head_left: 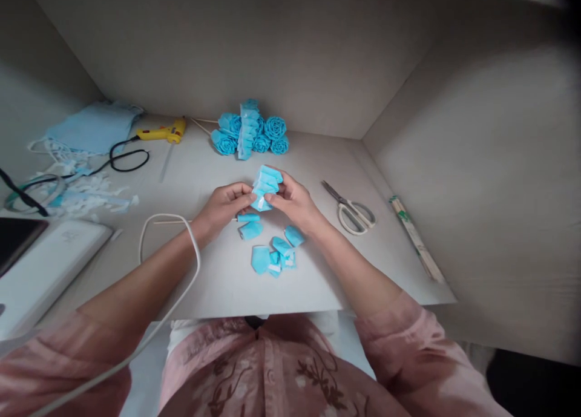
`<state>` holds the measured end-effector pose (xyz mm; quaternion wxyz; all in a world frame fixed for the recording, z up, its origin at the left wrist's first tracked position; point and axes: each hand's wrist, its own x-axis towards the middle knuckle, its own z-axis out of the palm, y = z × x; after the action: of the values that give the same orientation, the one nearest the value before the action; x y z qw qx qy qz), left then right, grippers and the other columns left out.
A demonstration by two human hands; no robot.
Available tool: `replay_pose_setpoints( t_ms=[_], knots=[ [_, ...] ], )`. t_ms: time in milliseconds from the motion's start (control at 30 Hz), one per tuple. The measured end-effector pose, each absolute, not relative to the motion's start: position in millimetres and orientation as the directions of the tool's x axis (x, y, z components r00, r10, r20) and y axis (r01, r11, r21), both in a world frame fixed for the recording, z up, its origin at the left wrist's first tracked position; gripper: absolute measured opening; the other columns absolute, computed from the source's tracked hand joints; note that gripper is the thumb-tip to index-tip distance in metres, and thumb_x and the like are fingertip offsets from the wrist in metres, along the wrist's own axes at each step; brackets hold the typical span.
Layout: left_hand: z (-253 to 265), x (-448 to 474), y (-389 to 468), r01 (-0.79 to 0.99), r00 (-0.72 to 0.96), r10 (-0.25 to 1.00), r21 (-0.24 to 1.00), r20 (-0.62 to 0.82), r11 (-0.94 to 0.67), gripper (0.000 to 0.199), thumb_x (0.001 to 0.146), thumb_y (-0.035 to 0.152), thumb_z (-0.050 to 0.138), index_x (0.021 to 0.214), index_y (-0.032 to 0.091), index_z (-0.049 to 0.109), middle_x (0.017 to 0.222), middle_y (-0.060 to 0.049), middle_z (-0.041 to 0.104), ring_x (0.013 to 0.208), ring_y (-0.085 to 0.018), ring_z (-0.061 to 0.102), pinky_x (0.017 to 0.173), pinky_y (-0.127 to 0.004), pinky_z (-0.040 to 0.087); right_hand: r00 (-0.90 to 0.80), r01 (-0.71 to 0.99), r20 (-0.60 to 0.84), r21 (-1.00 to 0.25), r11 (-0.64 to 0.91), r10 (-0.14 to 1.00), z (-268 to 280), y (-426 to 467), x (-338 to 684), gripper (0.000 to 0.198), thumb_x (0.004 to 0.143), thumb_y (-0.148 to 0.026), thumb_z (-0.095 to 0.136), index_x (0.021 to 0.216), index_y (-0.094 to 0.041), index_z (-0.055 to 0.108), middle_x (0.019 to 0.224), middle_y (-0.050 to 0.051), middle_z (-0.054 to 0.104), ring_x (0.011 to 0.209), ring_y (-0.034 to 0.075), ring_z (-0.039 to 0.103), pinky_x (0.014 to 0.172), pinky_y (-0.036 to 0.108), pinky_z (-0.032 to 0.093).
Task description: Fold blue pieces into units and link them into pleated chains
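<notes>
Between my two hands, above the middle of the table, is a pleated strip of light blue fabric. My left hand pinches its lower left edge, and my right hand grips its right side with the thumb across the front. Just below my left hand lie a rolled blue piece on a thin stick and another blue petal-shaped piece. Several more blue petal pieces are loose nearer my body, some overlapping, with small white patches on them.
Blue fabric roses lie at the back. Left are a yellow glue gun, face masks, white scraps and a white box-like device. Scissors and packaged sticks lie right. A pale cable crosses my left arm.
</notes>
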<state>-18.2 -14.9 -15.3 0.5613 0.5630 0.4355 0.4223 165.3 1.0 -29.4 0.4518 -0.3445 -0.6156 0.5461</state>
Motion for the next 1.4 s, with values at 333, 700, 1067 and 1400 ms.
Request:
replay_pose_setpoints(
  t_ms=[333, 700, 1067, 1400],
  knots=[
    [-17.8, -18.7, -14.9, 0.069, 0.267, 0.963, 0.996, 0.037, -0.057, 0.030, 0.070, 0.044, 0.071, 0.070, 0.016, 0.061, 0.064, 0.002, 0.056, 0.058, -0.010, 0.048, 0.056, -0.023, 0.038, -0.367, -0.004, 0.135, -0.990, 0.144, 0.920, -25.3, -2.8, 166.2, 0.075, 0.073, -0.041, 0.075, 0.140, -0.025, 0.042, 0.097, 0.002, 0.065, 0.087, 0.017, 0.062, 0.081, 0.032, 0.054],
    [-16.8, -19.3, -16.2, -0.035, 0.321, 0.947, 0.999, -0.020, 0.033, 0.025, 0.074, 0.040, 0.069, 0.075, 0.016, 0.063, 0.065, 0.000, 0.057, 0.061, -0.012, 0.050, 0.060, -0.025, 0.040, -0.327, -0.008, 0.159, -0.986, 0.165, 0.932, -25.0, -2.7, 164.3, 0.075, 0.073, -0.037, 0.073, 0.140, -0.025, 0.041, 0.095, 0.002, 0.063, 0.085, 0.017, 0.061, 0.080, 0.033, 0.054],
    [-18.4, -21.1, -13.1, 0.004, 0.281, 0.960, 1.000, -0.015, 0.015, 0.026, 0.073, 0.040, 0.070, 0.076, 0.016, 0.062, 0.062, 0.000, 0.057, 0.058, -0.011, 0.049, 0.057, -0.024, 0.038, -0.305, 0.013, 0.197, -0.977, 0.211, 0.932, -26.5, -2.3, 166.2, 0.072, 0.076, -0.038, 0.071, 0.140, -0.025, 0.042, 0.098, 0.003, 0.063, 0.089, 0.018, 0.060, 0.084, 0.033, 0.053],
    [-18.6, -19.6, -12.8, 0.004, 0.209, 0.978, 1.000, 0.024, -0.025, 0.024, 0.067, 0.037, 0.073, 0.070, 0.015, 0.062, 0.060, 0.002, 0.056, 0.055, -0.010, 0.049, 0.055, -0.024, 0.039, -0.350, -0.024, 0.123, -0.992, 0.122, 0.929, -23.1, -7.1, 161.3, 0.080, 0.071, -0.033, 0.075, 0.143, -0.026, 0.039, 0.100, 0.002, 0.063, 0.092, 0.018, 0.060, 0.085, 0.032, 0.053]
  ],
)
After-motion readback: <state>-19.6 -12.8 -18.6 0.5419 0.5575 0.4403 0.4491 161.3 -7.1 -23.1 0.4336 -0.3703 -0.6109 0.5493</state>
